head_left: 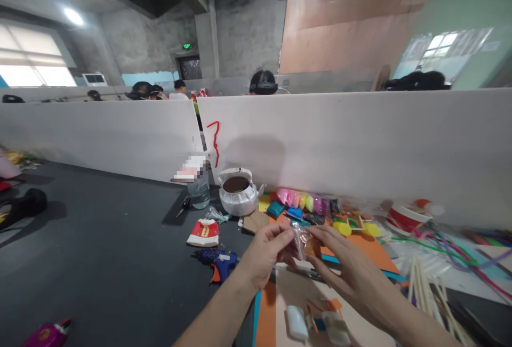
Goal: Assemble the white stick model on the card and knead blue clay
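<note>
A small clear plastic packet (pixel 303 239) with something orange-brown in it is held between my two hands above the paper sheets. The fingers and thumb of my left hand (pixel 266 251) pinch its left edge. On its right side, the fingers of my right hand (pixel 340 264) press against the packet, partly covering it. Below the hands lies a beige sheet (pixel 288 288) on orange and blue sheets. A white block-like piece (pixel 296 322) rests there beside small orange and blue pieces. To the left of my left hand is a blue glue gun (pixel 218 261) with an orange trigger.
Behind stand a silver kettle-shaped pot (pixel 239 198) and a water container (pixel 199 192). Coloured clay packets (pixel 304 201) line the white partition (pixel 340 139). Wooden sticks (pixel 424 288) and pipe cleaners (pixel 460 253) lie right. A purple tool (pixel 48 335) is front left. People's heads show beyond.
</note>
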Tool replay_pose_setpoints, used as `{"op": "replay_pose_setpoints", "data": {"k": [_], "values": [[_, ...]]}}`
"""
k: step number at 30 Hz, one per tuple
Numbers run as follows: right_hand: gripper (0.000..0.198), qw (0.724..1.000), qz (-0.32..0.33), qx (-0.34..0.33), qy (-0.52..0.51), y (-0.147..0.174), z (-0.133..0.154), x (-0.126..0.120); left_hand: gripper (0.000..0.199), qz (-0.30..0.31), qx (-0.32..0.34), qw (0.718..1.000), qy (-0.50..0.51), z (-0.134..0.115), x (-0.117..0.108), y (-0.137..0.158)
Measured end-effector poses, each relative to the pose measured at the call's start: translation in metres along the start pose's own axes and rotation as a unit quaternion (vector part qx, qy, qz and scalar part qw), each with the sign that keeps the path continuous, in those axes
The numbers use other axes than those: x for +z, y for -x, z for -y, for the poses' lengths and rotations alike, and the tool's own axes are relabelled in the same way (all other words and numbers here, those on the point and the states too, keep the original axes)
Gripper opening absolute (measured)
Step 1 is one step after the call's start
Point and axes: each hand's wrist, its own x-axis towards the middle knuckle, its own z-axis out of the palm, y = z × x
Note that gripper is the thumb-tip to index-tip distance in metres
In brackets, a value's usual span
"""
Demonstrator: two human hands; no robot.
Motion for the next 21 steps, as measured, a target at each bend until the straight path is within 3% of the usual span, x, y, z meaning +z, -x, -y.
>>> {"op": "replay_pose_setpoints", "data": {"k": [10, 14, 21], "values": [[0.034, 0.996, -0.023, -0.041, 0.081, 0.0087, -0.0043, 0.0047, 0.03, -0.011, -0.012, 0.998, -0.053, -0.0058, 0.0033, 0.0036], [0.033, 0.995, -0.014, -0.047, 0.089, 0.0088, -0.0022, 0.0038, 0.031, -0.009, -0.014, 0.996, -0.082, -0.0065, 0.0039, 0.0046], [0.033, 0.996, -0.012, -0.039, 0.083, 0.0109, -0.0019, -0.0009, 0.031, 0.04, -0.034, 0.994, -0.094, -0.0043, 0.0018, 0.0063]]}}
